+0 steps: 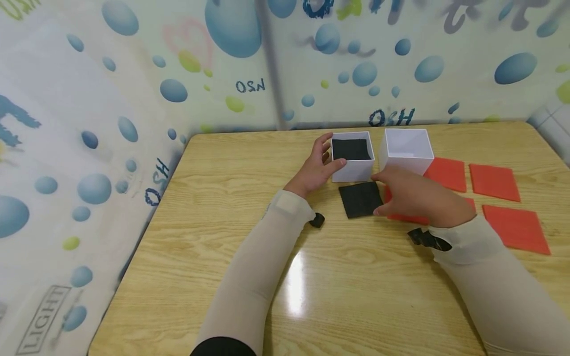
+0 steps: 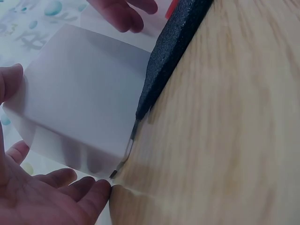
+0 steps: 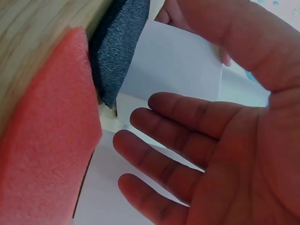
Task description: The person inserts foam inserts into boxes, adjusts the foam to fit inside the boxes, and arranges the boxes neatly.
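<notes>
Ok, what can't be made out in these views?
Head view: part of a red square, covered by the right hand.
Head view: whatever lies beneath the black piece in the left box, hidden by that piece.
Left wrist view: inside the box, blocked by its walls.
Left wrist view: dark backdrop marks, too blurred to read.
Right wrist view: a red piece's full outline, cut off by the left edge.

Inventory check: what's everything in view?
Table: one, tan, centre
Boxes: two, white, table's far side
Black squares: two visible, black, inside left box and on table
Red squares: at least four, red, right side
Spotted covering: two sides, pale, behind, left
Tiles: several, white, far right
Wrist devices: two, black, wrists
Sleeves: two, beige, forearms
Garment edge: one, black, left arm
Left hand: one, bare, at left box
Right hand: one, bare, beside black square
</notes>
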The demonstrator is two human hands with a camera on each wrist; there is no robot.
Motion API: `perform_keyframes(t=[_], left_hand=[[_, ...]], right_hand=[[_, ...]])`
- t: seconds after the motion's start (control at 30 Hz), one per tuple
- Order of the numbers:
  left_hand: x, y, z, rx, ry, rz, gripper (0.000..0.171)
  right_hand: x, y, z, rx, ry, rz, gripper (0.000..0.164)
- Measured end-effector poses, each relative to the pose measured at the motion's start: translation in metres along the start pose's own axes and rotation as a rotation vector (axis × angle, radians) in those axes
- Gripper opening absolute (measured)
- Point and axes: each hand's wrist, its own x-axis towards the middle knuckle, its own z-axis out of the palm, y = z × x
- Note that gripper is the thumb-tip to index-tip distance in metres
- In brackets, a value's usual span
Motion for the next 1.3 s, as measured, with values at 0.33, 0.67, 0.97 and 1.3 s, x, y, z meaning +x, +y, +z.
perform_keyframes(t=[0.33,0.67,0.97,1.3], left_hand=[[-0.002,0.000,0.001,-0.050,0.008,-0.012,0.088],[0.000,-0.001,0.003,-0.140,-0.014,-0.022,0.094],[0.002,-0.003,0.003,-0.142,-0.013,-0.026,0.092],[0.001,-0.003,0.003,-0.150,-0.014,-0.031,0.091]], right_hand=[[0.002,0.000,0.006,0.000,-0.003,-0.016,0.095],[0.009,0.003,0.011,0.002,-0.011,-0.020,0.098],[0.011,0.007,0.016,-0.002,0.005,-0.069,0.092],[0.011,0.007,0.020,-0.013,0.000,-0.043,0.090]])
